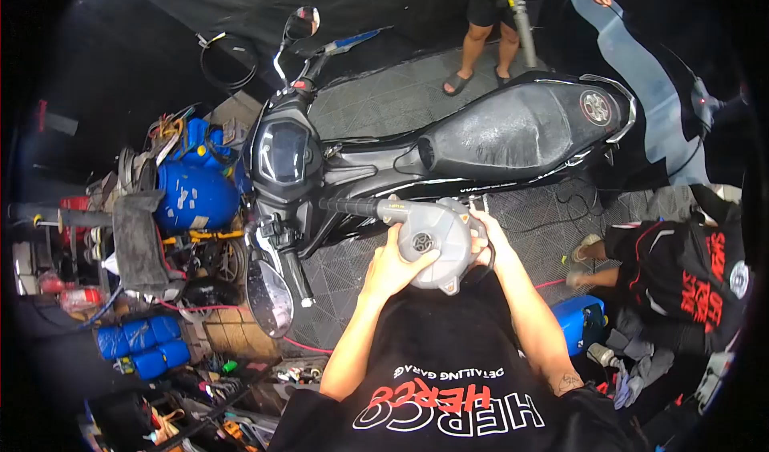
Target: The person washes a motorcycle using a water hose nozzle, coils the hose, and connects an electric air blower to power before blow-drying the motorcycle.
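A grey handheld blower (448, 252) is held between both hands in front of my chest. My left hand (394, 264) grips its near left side, with the thumb lying across the housing beside the round vent. My right hand (490, 242) is closed around its right side, the fingers partly hidden behind the body. The blower's black ribbed nozzle (348, 206) points left toward the front of a black scooter (368, 164). Water droplets or wet streaks show on the scooter's black seat (505, 132). The scooter's dashboard (283, 152) is just beyond the nozzle's tip.
Across the scooter stands a person (489, 36) holding a long-tubed blower (519, 20). Another person (665, 268) in a black shirt is low at the right. At left are a blue tank (196, 196), a mirror (269, 300) and cluttered tools. A pink hose (300, 345) crosses the floor.
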`<state>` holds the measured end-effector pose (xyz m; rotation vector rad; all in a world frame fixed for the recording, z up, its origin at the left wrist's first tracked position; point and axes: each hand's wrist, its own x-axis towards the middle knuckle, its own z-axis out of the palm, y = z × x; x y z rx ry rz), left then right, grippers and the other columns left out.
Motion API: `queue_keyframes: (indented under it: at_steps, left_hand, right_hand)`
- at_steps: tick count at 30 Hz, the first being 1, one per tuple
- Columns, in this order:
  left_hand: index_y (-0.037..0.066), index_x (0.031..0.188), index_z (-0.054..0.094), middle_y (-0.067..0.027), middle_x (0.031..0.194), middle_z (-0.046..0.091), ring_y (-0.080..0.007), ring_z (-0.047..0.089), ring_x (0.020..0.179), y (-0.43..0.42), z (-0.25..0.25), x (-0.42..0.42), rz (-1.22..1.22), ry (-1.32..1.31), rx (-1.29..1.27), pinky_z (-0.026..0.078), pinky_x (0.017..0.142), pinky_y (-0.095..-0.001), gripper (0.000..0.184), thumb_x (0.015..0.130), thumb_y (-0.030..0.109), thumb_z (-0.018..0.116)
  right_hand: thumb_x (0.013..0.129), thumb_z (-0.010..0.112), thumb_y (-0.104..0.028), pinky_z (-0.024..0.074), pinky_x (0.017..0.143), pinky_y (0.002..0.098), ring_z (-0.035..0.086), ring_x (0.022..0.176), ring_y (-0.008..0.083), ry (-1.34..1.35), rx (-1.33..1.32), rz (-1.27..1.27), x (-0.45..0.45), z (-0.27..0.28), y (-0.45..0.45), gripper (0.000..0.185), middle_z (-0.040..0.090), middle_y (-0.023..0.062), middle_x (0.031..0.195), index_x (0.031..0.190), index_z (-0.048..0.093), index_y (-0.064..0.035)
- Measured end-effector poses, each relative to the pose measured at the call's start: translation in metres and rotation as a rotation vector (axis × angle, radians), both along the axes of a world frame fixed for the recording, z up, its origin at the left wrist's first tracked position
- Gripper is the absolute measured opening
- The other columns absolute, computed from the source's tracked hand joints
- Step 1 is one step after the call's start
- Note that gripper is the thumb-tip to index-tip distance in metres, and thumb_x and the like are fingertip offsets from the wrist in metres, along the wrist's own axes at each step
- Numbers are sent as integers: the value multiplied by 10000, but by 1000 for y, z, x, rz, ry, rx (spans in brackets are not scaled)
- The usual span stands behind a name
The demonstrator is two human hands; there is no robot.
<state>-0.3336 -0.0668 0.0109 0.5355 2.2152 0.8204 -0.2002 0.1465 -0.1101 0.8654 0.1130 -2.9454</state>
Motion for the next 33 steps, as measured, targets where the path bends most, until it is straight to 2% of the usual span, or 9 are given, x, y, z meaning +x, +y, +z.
queue_keyframes:
  at_steps: [7, 11, 16, 20, 25, 26, 29, 30, 33]
  left_hand:
    - [73, 1441, 481, -266, 1179, 703, -392, 696, 1109, -20, -2, -35, -107, 203, -23, 540, 959, -459, 867, 782, 528, 813]
    - [69, 1444, 418, -246, 1210, 700, -390, 697, 1113, -43, -16, -12, -114, -111, 229, 546, 977, -467, 837, 793, 380, 842]
    - [57, 1525, 282, -239, 1385, 588, -367, 596, 1269, -35, -68, 38, -308, -363, 312, 476, 1075, -454, 841, 877, 302, 758]
    - [48, 1629, 99, -298, 1491, 450, -371, 531, 1325, -6, -101, 65, -680, -367, 289, 458, 1066, -441, 968, 954, 416, 687]
    - [99, 1615, 209, -156, 1297, 609, -235, 664, 1009, 24, -109, 74, -650, -572, 228, 537, 867, -370, 736, 1039, 393, 559]
    - [122, 1615, 226, -121, 1300, 599, -236, 672, 1021, 30, -103, 74, -689, -493, 136, 548, 864, -371, 695, 1077, 536, 376]
    - [110, 1575, 347, -88, 1237, 618, -190, 660, 949, 39, -114, 72, -578, -524, 51, 523, 800, -320, 678, 1079, 572, 332]
    - [102, 1559, 376, -86, 1230, 622, -186, 658, 940, 40, -120, 71, -563, -529, 50, 520, 789, -314, 674, 1077, 572, 342]
    - [80, 1508, 457, -86, 1206, 634, -174, 654, 927, 54, -132, 73, -525, -487, 9, 512, 763, -299, 663, 1071, 572, 375]
  right_hand:
    - [1027, 531, -411, 376, 407, 244, 423, 417, 80, -45, 27, -207, -6, 22, -61, 395, 518, -27, 622, 1060, 606, -25]
    - [1017, 595, -352, 381, 429, 261, 435, 443, 88, -172, 127, -189, 24, 52, -71, 253, 578, 20, 688, 1102, 586, -114]
    - [993, 667, -185, 329, 396, 257, 378, 411, 64, -394, 525, -302, 88, 115, -84, 225, 496, -15, 660, 1175, 581, -84]
    - [915, 709, -50, 330, 392, 243, 415, 418, 55, -472, 704, -440, 141, 139, -90, 543, 515, -6, 671, 1425, 524, -37]
    - [876, 723, -46, 402, 431, 258, 466, 457, 58, -607, 1288, -449, 203, 143, -92, 728, 650, 49, 813, 1536, 417, -10]
    - [866, 727, -42, 394, 427, 248, 451, 455, 47, -624, 1483, -454, 209, 131, -89, 738, 642, 33, 805, 1535, 418, -10]
    - [829, 749, -89, 517, 767, 306, 644, 829, 164, -633, 1463, -325, 246, 143, -68, 777, 695, 110, 1049, 1531, 424, -10]
    - [828, 751, -109, 497, 907, 344, 650, 994, 208, -644, 1264, -321, 258, 149, -57, 780, 688, 148, 1152, 1529, 425, -10]
    - [831, 723, -94, 499, 906, 345, 652, 987, 217, -771, 1398, -332, 285, 135, -33, 767, 689, 143, 1148, 1534, 424, -24]
